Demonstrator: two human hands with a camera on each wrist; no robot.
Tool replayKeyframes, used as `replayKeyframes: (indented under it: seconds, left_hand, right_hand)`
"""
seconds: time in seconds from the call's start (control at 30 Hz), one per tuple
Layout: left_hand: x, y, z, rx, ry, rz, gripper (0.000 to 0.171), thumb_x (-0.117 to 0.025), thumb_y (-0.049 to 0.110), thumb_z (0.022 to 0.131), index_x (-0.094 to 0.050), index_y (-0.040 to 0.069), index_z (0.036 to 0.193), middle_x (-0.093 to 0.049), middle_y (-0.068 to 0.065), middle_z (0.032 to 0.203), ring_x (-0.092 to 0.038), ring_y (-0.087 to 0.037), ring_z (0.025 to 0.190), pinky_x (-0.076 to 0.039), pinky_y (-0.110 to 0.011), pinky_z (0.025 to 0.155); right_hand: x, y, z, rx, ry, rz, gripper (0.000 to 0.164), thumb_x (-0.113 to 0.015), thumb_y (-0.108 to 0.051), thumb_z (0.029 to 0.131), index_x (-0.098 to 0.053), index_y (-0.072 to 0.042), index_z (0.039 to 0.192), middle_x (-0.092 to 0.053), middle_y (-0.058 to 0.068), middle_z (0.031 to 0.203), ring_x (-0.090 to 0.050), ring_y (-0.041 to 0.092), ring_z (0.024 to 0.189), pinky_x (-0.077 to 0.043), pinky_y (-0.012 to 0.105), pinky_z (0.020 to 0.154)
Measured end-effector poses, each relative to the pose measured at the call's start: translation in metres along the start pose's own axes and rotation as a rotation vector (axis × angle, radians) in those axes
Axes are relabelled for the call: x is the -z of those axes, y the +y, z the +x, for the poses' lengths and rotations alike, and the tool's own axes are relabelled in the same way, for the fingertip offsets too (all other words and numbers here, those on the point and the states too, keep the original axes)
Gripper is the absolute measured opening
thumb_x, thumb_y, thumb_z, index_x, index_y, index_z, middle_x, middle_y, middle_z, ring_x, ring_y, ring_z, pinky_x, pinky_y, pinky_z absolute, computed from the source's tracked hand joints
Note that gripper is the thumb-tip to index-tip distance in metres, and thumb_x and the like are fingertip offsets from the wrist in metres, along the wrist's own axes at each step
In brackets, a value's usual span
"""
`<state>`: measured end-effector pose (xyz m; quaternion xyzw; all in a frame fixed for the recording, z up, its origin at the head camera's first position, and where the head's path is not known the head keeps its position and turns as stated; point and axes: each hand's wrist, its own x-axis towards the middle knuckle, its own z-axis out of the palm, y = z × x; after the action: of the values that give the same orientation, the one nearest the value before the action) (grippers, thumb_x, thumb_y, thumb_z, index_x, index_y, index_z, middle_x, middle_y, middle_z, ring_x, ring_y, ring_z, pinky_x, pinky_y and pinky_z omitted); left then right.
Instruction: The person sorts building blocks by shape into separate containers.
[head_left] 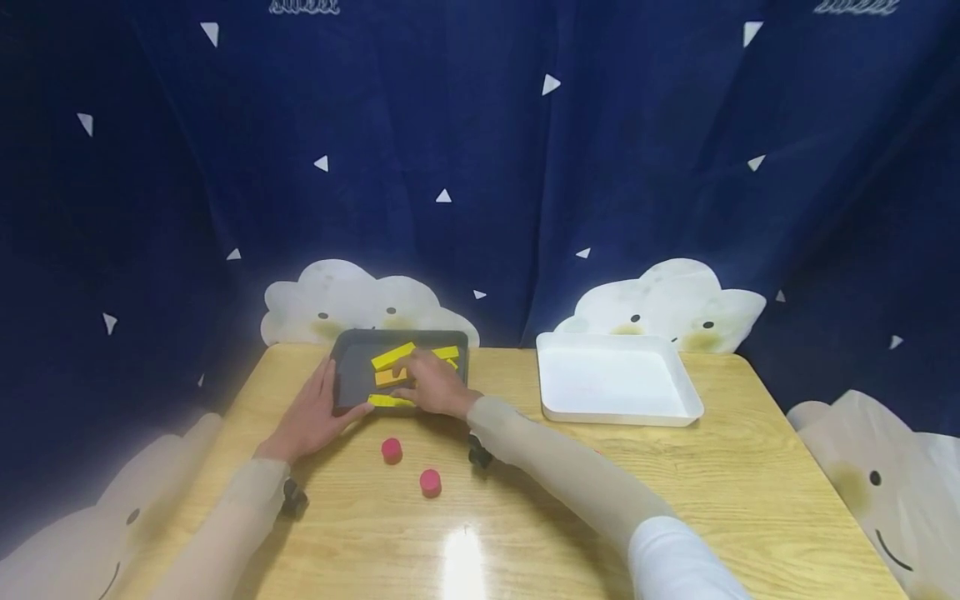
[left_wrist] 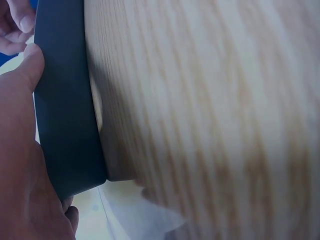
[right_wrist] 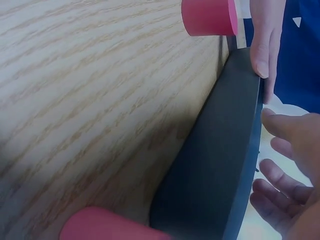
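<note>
A dark grey tray (head_left: pixel 352 367) stands at the back left of the table, holding several yellow blocks (head_left: pixel 392 357) and an orange block (head_left: pixel 385 379). My left hand (head_left: pixel 311 417) rests at its front left corner, fingers straight along the side and thumb at the front rim. Over the tray's right half is my right hand (head_left: pixel 435 383), reaching in above the orange block, its thumb close to the front yellow block (head_left: pixel 382 401). In the right wrist view the fingers (right_wrist: pixel 282 182) of that hand are loosely bent and spread from the thumb, nothing visible between them.
Two red cylinders (head_left: pixel 392 451) (head_left: pixel 431 483) stand on the table (head_left: pixel 360 542) in front of the grey tray. To the right is a white tray (head_left: pixel 615 379). A small red bit (head_left: pixel 597 452) shows behind my right forearm. A dark blue curtain (head_left: pixel 480 125) hangs behind the table.
</note>
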<state>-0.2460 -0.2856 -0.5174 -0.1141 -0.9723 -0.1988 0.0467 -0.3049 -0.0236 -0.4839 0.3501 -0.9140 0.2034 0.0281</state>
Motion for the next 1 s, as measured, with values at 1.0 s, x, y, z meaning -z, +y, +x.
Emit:
replayKeyframes:
  seconds: [1.0]
  left_hand:
    - [-0.002, -0.002, 0.001, 0.005, 0.008, -0.026, 0.122, -0.065, 0.071, 0.097, -0.008, -0.011, 0.167, -0.005, -0.032, 0.176, -0.015, -0.052, 0.160, -0.021, -0.065, 0.129]
  right_hand:
    - [0.058, 0.025, -0.060, 0.045, 0.093, 0.014, 0.041, -0.078, -0.039, 0.097, -0.073, -0.015, 0.130, -0.068, 0.007, 0.116, -0.065, 0.022, 0.106, -0.058, 0.035, 0.085]
